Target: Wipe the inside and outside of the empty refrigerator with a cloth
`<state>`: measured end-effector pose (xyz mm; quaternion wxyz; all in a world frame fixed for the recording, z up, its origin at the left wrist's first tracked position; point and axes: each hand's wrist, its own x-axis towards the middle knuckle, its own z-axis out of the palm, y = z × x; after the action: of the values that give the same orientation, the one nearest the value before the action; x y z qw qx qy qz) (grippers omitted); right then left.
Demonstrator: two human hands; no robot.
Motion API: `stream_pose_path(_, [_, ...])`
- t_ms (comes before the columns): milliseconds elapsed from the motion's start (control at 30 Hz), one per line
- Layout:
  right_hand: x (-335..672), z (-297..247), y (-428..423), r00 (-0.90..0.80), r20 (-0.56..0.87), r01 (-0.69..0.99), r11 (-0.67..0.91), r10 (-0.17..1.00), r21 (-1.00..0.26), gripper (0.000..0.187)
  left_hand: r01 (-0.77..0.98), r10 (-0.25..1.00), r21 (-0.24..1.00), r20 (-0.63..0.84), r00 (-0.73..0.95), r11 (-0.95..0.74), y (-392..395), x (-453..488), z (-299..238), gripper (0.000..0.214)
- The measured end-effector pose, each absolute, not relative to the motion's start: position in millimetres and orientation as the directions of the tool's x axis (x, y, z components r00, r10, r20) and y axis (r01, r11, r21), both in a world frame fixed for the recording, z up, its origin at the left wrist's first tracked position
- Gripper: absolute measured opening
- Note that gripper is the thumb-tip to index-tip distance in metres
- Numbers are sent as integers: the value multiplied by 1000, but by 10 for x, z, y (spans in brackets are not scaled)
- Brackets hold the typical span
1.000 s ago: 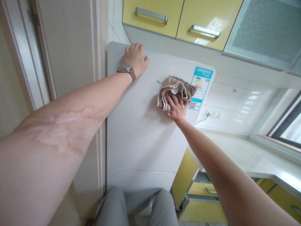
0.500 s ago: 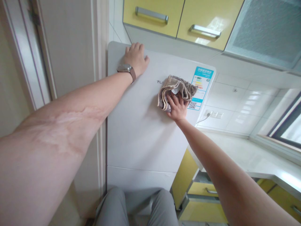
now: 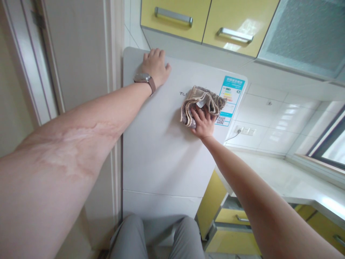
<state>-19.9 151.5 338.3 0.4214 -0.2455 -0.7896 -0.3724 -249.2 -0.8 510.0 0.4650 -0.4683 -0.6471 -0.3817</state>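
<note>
A white refrigerator door [image 3: 156, 151] stands in front of me. My left hand [image 3: 156, 66], with a watch [image 3: 144, 78] on its wrist, rests at the door's upper left. Its fingers reach the top edge and bend there, the thumb apart; the fingertips are hidden. Lower and to the right, my right hand [image 3: 205, 123] presses a folded, brown patterned towel [image 3: 201, 97] flat to the door, fingers over its folds. A small white tag shows on the towel. The towel partly covers the dark brand lettering [image 3: 183, 94] and overlaps the blue-and-white energy label [image 3: 232, 97].
Yellow wall cabinets [image 3: 175, 30] with metal handles hang above the refrigerator. A door frame [image 3: 114, 118] borders it on the left. To the right are a pale countertop [image 3: 269, 172], yellow drawers [image 3: 231, 217], a wall socket [image 3: 245, 130] with a plugged-in cord, and a window [image 3: 331, 144].
</note>
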Motion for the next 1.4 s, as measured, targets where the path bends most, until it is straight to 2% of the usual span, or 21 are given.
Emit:
stream_pose_path(267, [-193,3388,1513,-526,847,690,619,74,375,81,965,238,60,964,-123,255,1,-2507,5101,35])
stream_pose_path(500, [-196,3383,1522,-527,846,693,617,81,373,81,973,304,147,932,-196,176,-32,-2500,5111,59])
stream_pose_path(633, [-197,3377,1521,-520,851,694,618,76,369,80,972,309,162,928,-209,172,-37,-2501,5112,64])
stream_pose_path(900, [-192,3363,1519,-520,851,689,622,67,372,79,971,270,108,949,-165,213,-11,-2514,5104,51])
stream_pose_path(1100, [-156,3118,1537,-541,836,679,635,94,369,77,958,238,49,964,-120,283,11,-2522,5105,36])
stream_pose_path(1400, [-87,2836,1540,-603,785,655,649,140,387,77,955,241,48,963,-122,291,-5,-2500,5099,37])
